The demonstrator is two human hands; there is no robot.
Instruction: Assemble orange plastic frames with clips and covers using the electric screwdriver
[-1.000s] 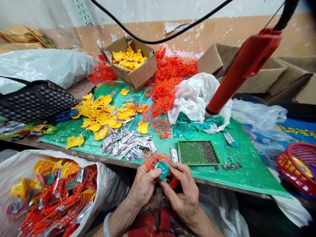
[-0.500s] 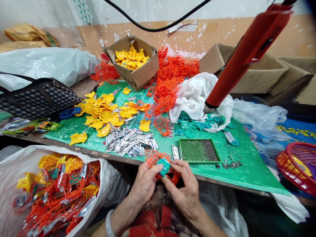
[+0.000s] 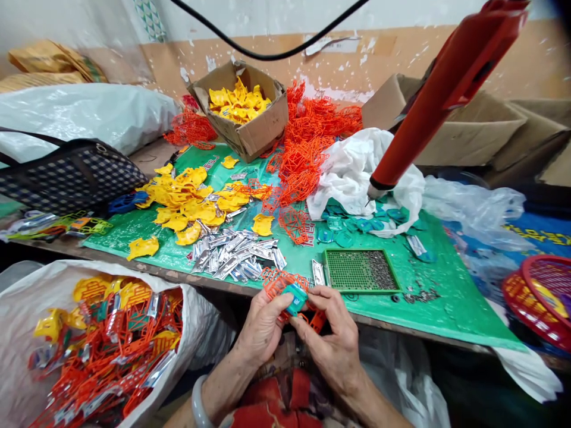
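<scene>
At the table's front edge, my left hand (image 3: 263, 327) is closed around an orange plastic lattice frame (image 3: 279, 282), its thumb pressing on a teal plastic piece (image 3: 296, 299) set against the frame. My right hand (image 3: 332, 330) pinches the right side of the same frame with thumb and fingers; the fingers hide part of it. Just beyond the hands lie a heap of silver printed strips (image 3: 236, 255), a single silver strip (image 3: 318, 273) and a green tray (image 3: 361, 291) of small screws. A red electric screwdriver (image 3: 428, 113) hangs at the upper right, its bit pointing down.
Yellow plastic parts (image 3: 187, 196) are piled at left, with more in a cardboard box (image 3: 263, 128). Orange frames (image 3: 307, 142) form a heap behind. Teal pieces (image 3: 352, 229) spill from a white bag (image 3: 352, 166). A sack (image 3: 200, 315) of mixed parts stands at lower left.
Both hands keep their hold on the orange frame and teal piece, with hardly any movement. The whole view has shifted slightly.
</scene>
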